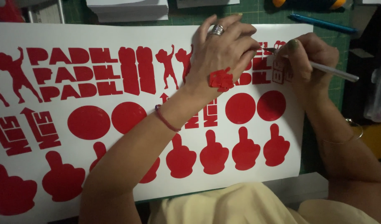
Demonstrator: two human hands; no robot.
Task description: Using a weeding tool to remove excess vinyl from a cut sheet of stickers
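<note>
While the left hand (223, 54) presses flat with spread fingers on the white backing sheet of red cut-vinyl shapes (157, 37), the right hand (308, 58) is closed around a thin white-handled pointed tool (323, 67). The tool's dark tip meets the red block lettering near the sheet's upper right corner, just beside the left fingertips. A crumpled clump of peeled red vinyl scraps (220, 79) clings to the back of the left hand near the wrist.

Sheet lies on a green gridded cutting mat (257, 12) on the counter, spanning nearly the full view.

Counts, visible: four red discs; two raised-arm figures near the left hand, one more at far left; three stacked lines of bold lettering.

Sheet appearance: glossy white, shapes uniformly red, edges crisp. A blue pen (321, 23) lies above the right hand.
</note>
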